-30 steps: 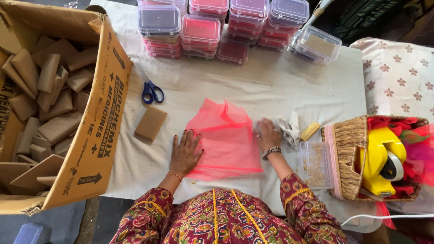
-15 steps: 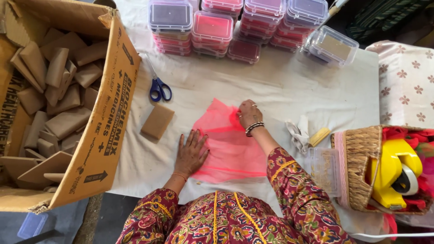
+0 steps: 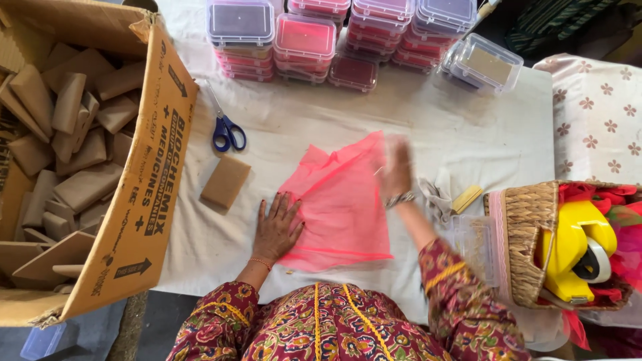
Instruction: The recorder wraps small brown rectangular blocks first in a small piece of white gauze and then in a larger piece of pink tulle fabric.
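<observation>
A person leans over a table covered in white cloth [image 3: 428, 127], seen from above. In the middle of the frame lies a square of sheer pink netting [image 3: 344, 204], spread nearly flat with a crease running across it. The left hand [image 3: 276, 227] rests palm down at the netting's lower left edge, fingers spread apart, the fingertips just overlapping the pink. The right hand [image 3: 396, 167] sits at the netting's upper right corner, blurred with movement; whether its fingers are pinching the fabric or only pressing on it I cannot tell.

To the left of the netting lies a small brown paper packet [image 3: 226, 181], and above that a pair of blue-handled scissors [image 3: 228, 132]. A large cardboard box [image 3: 144, 194] full of similar packets fills the left of the frame. Stacked clear lidded boxes [image 3: 304, 43] line the top. A wicker basket [image 3: 528, 241] holding a yellow tape dispenser [image 3: 578, 247] sits at the right.

The netting looks light and slippery: pinned only at one edge, it could bunch or slide across the cloth if the right hand tugs its corner too sharply.
</observation>
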